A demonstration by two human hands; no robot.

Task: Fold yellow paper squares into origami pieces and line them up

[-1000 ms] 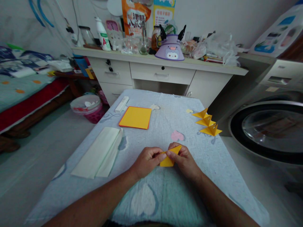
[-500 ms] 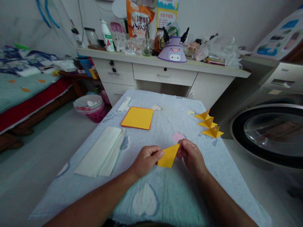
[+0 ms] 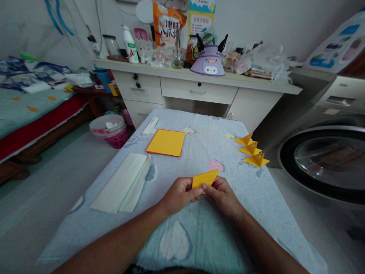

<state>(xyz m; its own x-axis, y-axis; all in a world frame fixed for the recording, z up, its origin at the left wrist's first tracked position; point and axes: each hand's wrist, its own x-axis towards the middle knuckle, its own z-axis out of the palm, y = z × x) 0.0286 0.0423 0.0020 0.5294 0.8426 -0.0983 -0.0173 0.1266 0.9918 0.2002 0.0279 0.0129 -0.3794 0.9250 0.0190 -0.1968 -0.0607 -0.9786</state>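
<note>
Between my two hands, above the near middle of the cloth-covered table, is a folded sheet of yellow origami paper [image 3: 205, 178], pointed at its upper right. My left hand [image 3: 182, 194] pinches its lower left, thumb in front and fingers behind. At the lower edge, my right hand [image 3: 224, 195] grips it with the thumb pressed on the front face. The fingers hide part of the paper's bottom. Farther off lies a stack of square yellow paper [image 3: 166, 142] with orange-red showing at its edges. Three folded yellow paper pieces [image 3: 256, 159] stand in a row at the right edge.
A pale folded cloth or paper [image 3: 121, 184] lies at the left of the table [image 3: 199, 236], with a small white box [image 3: 149, 126] beyond. Behind stands a cluttered white desk [image 3: 196, 91]. A washing machine [image 3: 336, 133] is at right, a pink bin [image 3: 110, 131] at left.
My right hand has moved from the paper's upper right corner down to its lower edge, closer to my left hand. The paper has shifted slightly and tilted.
</note>
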